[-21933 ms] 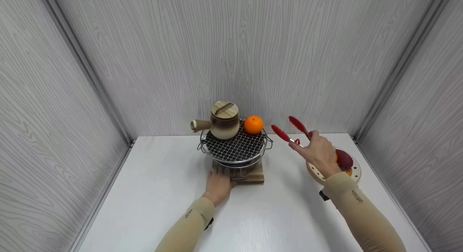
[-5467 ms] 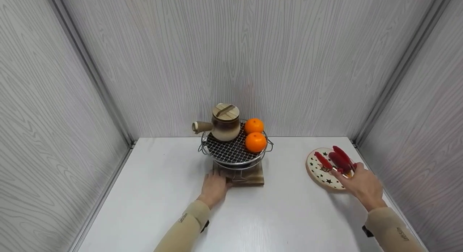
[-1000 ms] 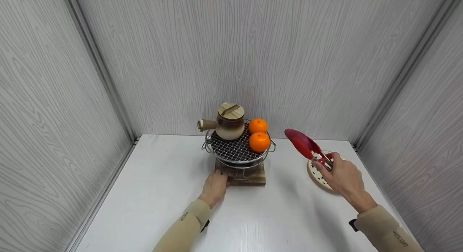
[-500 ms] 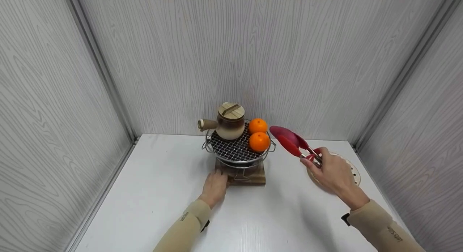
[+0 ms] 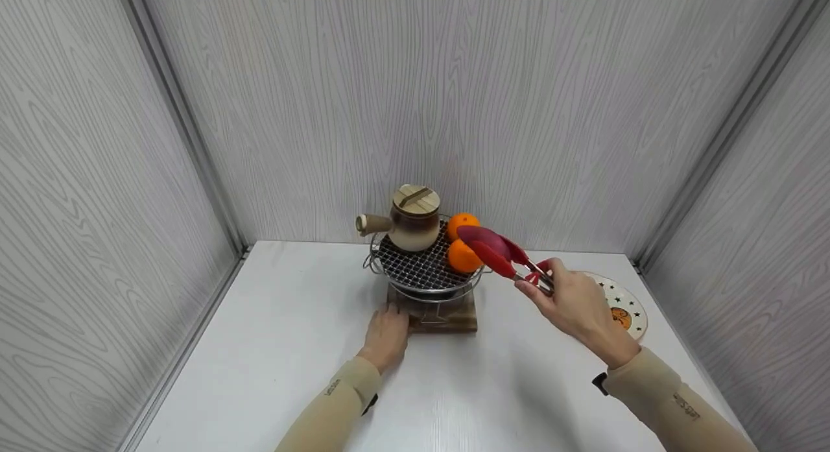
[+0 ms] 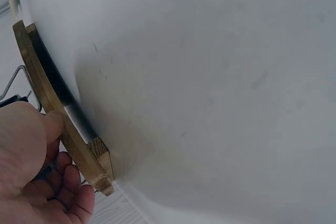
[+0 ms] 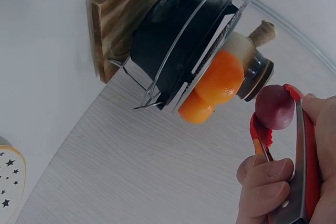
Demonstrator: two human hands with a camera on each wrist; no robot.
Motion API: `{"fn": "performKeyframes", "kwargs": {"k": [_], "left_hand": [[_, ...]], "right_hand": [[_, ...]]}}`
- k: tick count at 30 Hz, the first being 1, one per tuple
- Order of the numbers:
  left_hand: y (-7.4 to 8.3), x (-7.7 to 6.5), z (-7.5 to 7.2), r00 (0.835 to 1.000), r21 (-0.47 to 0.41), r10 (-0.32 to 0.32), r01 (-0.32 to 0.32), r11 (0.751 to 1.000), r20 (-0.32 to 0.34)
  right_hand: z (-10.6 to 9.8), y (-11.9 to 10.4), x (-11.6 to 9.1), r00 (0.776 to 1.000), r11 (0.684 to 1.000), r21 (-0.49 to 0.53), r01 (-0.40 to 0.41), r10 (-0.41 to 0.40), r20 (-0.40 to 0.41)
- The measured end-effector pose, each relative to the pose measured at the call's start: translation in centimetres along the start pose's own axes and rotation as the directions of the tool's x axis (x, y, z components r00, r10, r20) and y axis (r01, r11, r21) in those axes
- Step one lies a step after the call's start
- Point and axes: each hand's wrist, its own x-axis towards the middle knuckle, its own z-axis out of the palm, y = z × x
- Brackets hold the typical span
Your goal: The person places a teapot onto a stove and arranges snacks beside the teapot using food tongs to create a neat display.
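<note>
My right hand point(image 5: 577, 306) holds red-tipped kitchen tongs point(image 5: 496, 262), whose tips grip a purple sweet potato point(image 5: 487, 240). In the head view the sweet potato overlaps the oranges at the grill's right side; the right wrist view shows it point(image 7: 274, 107) apart from them and above the rack. Two oranges, one in front point(image 5: 463, 257) and one behind point(image 5: 462, 225), sit on the round wire rack point(image 5: 415, 270). Near the front left corner of the wooden board point(image 5: 447, 321) under the grill, my left hand point(image 5: 387, 335) pinches the board's edge point(image 6: 79, 148).
A brown and cream lidded pot point(image 5: 415, 228) with a side handle stands on the rack's back left. Off to the right lies a white star-patterned plate point(image 5: 632, 299), partly behind my right hand. The back wall point(image 5: 415, 115) rises close behind the grill.
Over the last second my right hand has carried the tongs and sweet potato left from near the plate to the grill. Earlier a second orange joined the first on the rack. My left hand stays put.
</note>
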Motion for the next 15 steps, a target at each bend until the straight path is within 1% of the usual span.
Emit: {"fn": "performKeyframes", "kwargs": {"k": [4, 5, 10, 15], "left_hand": [[0.0, 0.0, 0.0, 1.000, 0.021, 0.004, -0.004, 1.000, -0.013], [0.5, 0.2, -0.9, 1.000, 0.016, -0.005, 0.005, 1.000, 0.004], [0.4, 0.3, -0.6, 0.999, 0.025, -0.013, 0.012, 1.000, 0.048], [0.4, 0.4, -0.5, 0.994, 0.005, -0.025, 0.025, 1.000, 0.102]], "right_hand": [[0.2, -0.8, 0.5, 1.000, 1.000, -0.010, 0.005, -0.005, 0.028], [0.3, -1.0, 0.6, 0.999, 1.000, -0.012, 0.005, -0.005, 0.034], [0.8, -1.8, 1.0, 0.998, 1.000, -0.013, 0.012, -0.011, 0.060], [1.2, -2.6, 1.5, 0.997, 1.000, -0.016, 0.006, -0.004, 0.080]]}}
